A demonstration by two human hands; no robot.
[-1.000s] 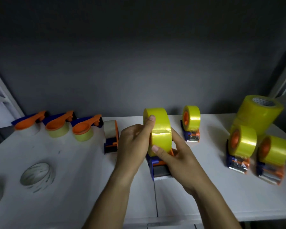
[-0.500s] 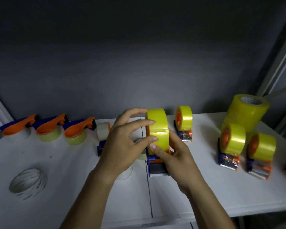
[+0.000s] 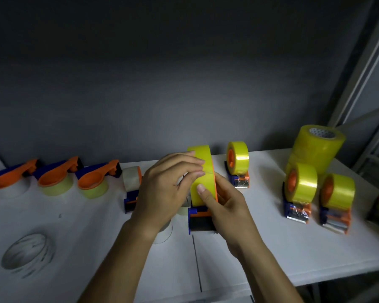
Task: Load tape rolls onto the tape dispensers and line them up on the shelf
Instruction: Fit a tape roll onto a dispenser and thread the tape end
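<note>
Left hand (image 3: 162,189) shifted; dispensers (image 3: 201,217) (eight).

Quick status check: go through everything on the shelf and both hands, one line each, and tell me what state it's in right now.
Left hand: fingertips on the middle roll.
Right hand: grip on the middle roll, thumb across its face.
Middle yellow roll: upright on its dispenser.
Three yellow dispensers at right: loaded, standing.
Stack of yellow rolls: unloaded.
Three orange-handled dispensers at left: lying on pale rolls.
Clear roll: loose, on its side.
</note>
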